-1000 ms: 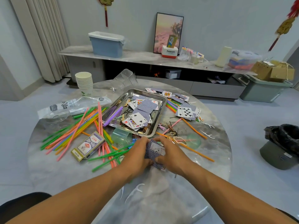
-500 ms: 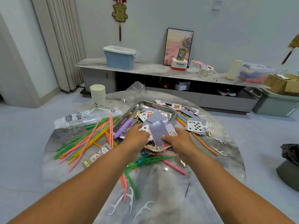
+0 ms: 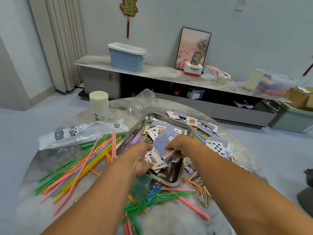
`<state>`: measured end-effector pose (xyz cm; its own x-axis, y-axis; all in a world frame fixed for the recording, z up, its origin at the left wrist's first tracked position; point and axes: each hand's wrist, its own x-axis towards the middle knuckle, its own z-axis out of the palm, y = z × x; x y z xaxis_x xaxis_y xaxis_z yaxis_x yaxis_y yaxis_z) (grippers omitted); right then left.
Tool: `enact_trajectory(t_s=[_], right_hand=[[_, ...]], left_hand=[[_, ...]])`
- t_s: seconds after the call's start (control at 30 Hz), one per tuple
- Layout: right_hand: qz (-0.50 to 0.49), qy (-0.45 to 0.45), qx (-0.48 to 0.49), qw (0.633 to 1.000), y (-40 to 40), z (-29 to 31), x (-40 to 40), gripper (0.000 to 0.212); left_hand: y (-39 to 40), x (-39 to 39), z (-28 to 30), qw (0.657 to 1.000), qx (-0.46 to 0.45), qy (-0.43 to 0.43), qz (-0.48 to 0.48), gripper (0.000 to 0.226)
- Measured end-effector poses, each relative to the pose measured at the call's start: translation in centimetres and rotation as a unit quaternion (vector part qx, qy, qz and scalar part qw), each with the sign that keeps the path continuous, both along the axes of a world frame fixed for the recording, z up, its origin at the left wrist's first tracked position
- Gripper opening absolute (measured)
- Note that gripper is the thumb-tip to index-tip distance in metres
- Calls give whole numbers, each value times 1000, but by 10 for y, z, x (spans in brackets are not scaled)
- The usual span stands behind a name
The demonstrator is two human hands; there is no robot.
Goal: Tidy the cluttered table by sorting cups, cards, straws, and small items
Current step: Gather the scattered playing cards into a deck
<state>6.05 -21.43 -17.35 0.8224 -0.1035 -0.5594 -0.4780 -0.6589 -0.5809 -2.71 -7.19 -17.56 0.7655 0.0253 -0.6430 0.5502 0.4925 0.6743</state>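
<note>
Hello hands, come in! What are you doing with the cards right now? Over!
Right hand grips a card stack over the steel tray. Left hand beside it, grip unclear. Loose cards fill the tray; straws scattered left.

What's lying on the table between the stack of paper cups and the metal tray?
In the head view, a white floss pick and crumpled clear plastic lie between the paper cups and the metal tray.
</note>
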Motion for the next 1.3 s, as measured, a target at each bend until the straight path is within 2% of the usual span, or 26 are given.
enact_trajectory(t_s=[0.27, 0.4, 0.47, 0.5, 0.63, 0.77, 0.9, 1.03, 1.13, 1.2, 1.3], right_hand=[[116, 35, -55, 991, 4, -1, 4, 17], [128, -27, -102, 986, 13, -3, 1, 61], [137, -44, -97, 985, 17, -4, 2, 75], [133, -45, -87, 986, 19, -3, 2, 75], [105, -26, -46, 993, 16, -4, 4, 48], [17, -35, 29, 999, -6, 4, 24, 29], [-11, 58, 104, 993, -24, 23, 36, 15], [46, 112, 72, 990, -12, 9, 27, 15], [62, 85, 19, 994, 3, -4, 25, 21], [80, 110, 11, 991, 11, -4, 24, 22], [74, 127, 24, 989, 14, -8, 25, 22]], left_hand=[[-6, 5, -14, 998, -34, 28, -35, 68], [-8, 5, -10, 998, -40, 21, -39, 56], [-10, 7, -12, 998, -37, 11, -48, 49], [-10, 8, -14, 998, -32, 10, -53, 50], [-9, 10, -17, 998, -14, 18, -60, 49], [-2, 17, -17, 998, 30, -3, -53, 45], [5, 21, -22, 996, 45, 26, -72, 59], [-4, 18, -22, 996, 6, 48, -69, 60], [-8, 17, -23, 997, -23, 51, -59, 42], [-10, 15, -24, 996, -45, 48, -53, 28], [-12, 14, -27, 997, -40, 47, -34, 19]])
